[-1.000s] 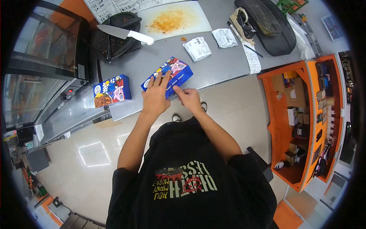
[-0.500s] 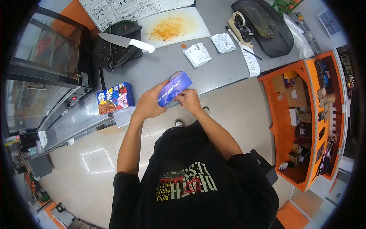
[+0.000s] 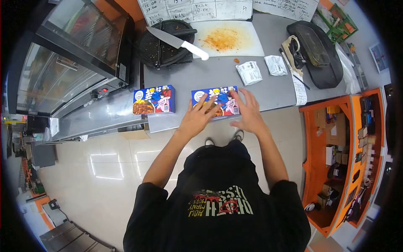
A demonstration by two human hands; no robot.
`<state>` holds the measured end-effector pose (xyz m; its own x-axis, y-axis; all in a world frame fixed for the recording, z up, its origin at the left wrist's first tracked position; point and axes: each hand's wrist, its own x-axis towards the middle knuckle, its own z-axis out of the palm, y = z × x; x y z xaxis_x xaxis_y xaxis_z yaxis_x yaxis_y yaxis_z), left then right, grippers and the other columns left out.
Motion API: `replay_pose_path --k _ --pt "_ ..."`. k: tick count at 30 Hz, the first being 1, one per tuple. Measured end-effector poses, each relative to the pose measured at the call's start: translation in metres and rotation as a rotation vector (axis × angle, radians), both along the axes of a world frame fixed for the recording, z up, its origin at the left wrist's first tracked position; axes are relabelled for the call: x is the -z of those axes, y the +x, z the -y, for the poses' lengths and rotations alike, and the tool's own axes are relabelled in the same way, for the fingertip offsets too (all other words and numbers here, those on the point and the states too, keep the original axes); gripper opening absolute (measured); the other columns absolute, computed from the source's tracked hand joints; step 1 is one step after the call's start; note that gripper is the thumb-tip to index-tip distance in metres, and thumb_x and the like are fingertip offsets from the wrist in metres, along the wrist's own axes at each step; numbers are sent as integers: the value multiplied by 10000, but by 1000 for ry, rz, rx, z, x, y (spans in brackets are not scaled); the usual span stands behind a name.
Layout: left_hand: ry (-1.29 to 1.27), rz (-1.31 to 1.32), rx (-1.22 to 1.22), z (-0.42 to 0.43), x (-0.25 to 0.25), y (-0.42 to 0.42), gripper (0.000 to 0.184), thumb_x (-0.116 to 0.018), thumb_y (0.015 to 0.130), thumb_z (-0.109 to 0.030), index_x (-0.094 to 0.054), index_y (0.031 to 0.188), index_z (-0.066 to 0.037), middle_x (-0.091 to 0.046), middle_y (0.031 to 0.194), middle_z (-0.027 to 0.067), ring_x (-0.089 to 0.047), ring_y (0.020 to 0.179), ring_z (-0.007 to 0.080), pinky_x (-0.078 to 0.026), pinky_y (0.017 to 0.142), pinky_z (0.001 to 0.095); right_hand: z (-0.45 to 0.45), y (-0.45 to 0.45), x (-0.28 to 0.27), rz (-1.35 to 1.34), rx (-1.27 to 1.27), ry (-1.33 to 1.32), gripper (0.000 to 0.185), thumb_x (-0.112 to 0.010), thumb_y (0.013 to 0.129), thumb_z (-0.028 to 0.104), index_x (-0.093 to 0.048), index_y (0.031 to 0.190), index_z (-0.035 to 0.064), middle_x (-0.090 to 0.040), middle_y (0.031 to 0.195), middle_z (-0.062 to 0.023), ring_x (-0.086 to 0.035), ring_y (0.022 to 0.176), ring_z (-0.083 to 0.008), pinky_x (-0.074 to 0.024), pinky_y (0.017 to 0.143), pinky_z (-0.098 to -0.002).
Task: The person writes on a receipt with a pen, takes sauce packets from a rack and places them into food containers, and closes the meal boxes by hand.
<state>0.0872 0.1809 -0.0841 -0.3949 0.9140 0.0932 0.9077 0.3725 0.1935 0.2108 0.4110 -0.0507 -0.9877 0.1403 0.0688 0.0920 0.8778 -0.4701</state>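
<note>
A blue printed food box (image 3: 226, 106) lies face up at the counter's front edge. My left hand (image 3: 197, 118) rests over its left part with the fingers spread. At the box's right end is my right hand (image 3: 250, 112), fingers stretched out and thumb apart; its fingertips touch or hover just at the corner. Neither hand is wrapped around the box. Another blue box (image 3: 153, 100) with the same print sits to the left, apart from both hands. My fingers cover some of the first box's picture.
A white-handled knife (image 3: 178, 43) lies across a round black pan (image 3: 166, 52). Beside it is a stained white cutting board (image 3: 256, 40). Two white packets (image 3: 249, 73) lie on the counter (image 3: 189, 77) near a black tray (image 3: 331, 77). A glass display cabinet (image 3: 84, 63) stands left, orange shelves (image 3: 308, 168) right.
The box, earlier held up and tilted between both hands, now lies face up on the counter. Both hands have opened over it. The camera view has shifted left.
</note>
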Motion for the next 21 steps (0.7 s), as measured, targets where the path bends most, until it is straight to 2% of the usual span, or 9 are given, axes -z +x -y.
replay_pose_path --k 2,5,9,12,13,15,17,19,21 --pt "131 129 -65 13 -9 -2 558 -668 986 -215 -515 1519 -155 -387 1636 160 -323 1528 394 -357 1153 626 6 -30 -7 45 -148 42 1231 -953 570 195 -320 1624 257 -348 1569 -168 -269 1489 -427 -391 1047 -714" --pt "486 79 -290 60 -21 -26 534 -647 1007 -282 -532 1479 -62 -439 1570 230 -402 1465 384 -365 1172 541 12 -62 9 191 -189 209 1248 -943 538 253 -324 1622 269 -360 1562 -161 -286 1471 -442 -391 1019 -742" --pt "765 -366 -1027 167 30 -122 528 -652 1016 -240 -526 1471 -6 -699 1131 185 -625 1189 334 -466 1049 446 0 -78 13 174 -256 10 1217 -912 524 250 -358 1608 266 -416 1518 -177 -331 1427 -450 -430 1041 -667" --pt "826 909 -1058 184 27 -128 529 -600 1049 -212 -480 1503 33 -713 1033 117 -661 1099 244 -510 978 383 13 -78 -17 108 -248 43 1166 -903 524 244 -413 1582 262 -449 1485 -192 -370 1395 -440 -459 1025 -621" --pt "856 954 -1028 175 20 -116 524 -532 1071 -168 -433 1538 49 -692 1192 146 -645 1123 195 -525 961 353 18 -82 -29 79 -252 47 1159 -902 524 242 -421 1578 262 -452 1481 -194 -376 1389 -439 -461 1022 -617" --pt "872 890 -1011 168 67 -115 527 -525 1070 -141 -419 1555 34 -649 1328 174 -634 1175 199 -498 1022 334 28 -94 -52 29 -295 -33 1148 -898 529 236 -427 1576 268 -453 1479 -197 -380 1383 -440 -460 1020 -619" --pt "906 872 -987 133 70 -93 514 -503 1075 -109 -417 1565 20 -617 1406 166 -614 1227 199 -472 1062 317 40 -105 -56 -3 -337 -85 1139 -900 526 226 -442 1568 265 -450 1481 -203 -384 1375 -443 -448 1047 -593" --pt "1034 1218 -940 97 39 -71 494 -470 1086 -91 -415 1558 42 -603 1441 138 -591 1279 203 -458 1084 306 49 -126 -57 -30 -385 -94 1131 -908 513 214 -467 1553 252 -442 1485 -214 -388 1363 -448 -425 1103 -540" --pt "1195 1398 -851 71 41 -65 432 -412 1122 -180 -493 1477 52 -619 1406 150 -630 1210 188 -465 1085 335 52 -140 -34 26 -395 -13 1139 -937 542 279 -444 1568 304 -427 1509 -185 -366 1398 -427 -461 1013 -612"
